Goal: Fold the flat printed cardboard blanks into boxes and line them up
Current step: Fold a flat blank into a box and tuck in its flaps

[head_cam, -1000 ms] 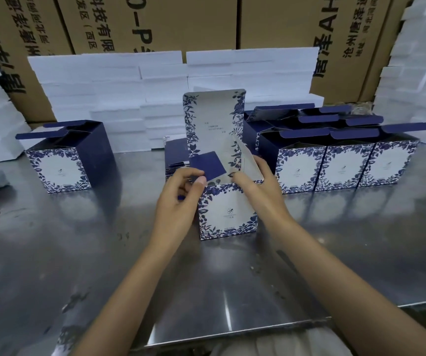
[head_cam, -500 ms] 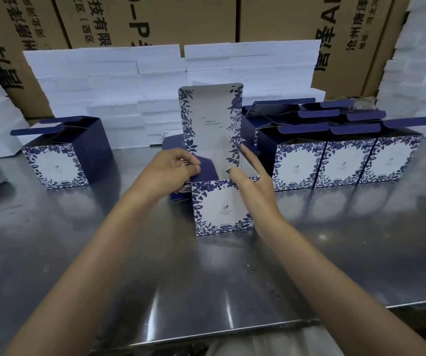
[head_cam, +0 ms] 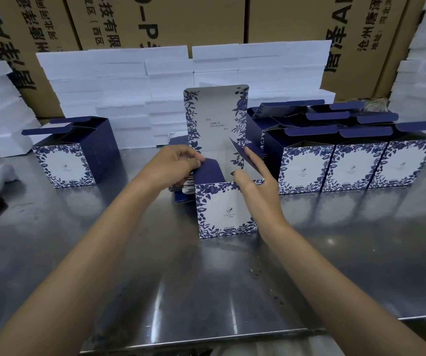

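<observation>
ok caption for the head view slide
Both hands fold flaps on a floral box on the steel table.

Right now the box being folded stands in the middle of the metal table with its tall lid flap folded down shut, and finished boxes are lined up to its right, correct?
Not quite. The head view shows the lid flap standing upright, not shut. The box is mid-table, with finished boxes lined up right.

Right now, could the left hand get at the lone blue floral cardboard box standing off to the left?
Probably yes: bare steel table lies between the left hand and that lone blue floral cardboard box, though the hand is pinching a navy flap.
</observation>
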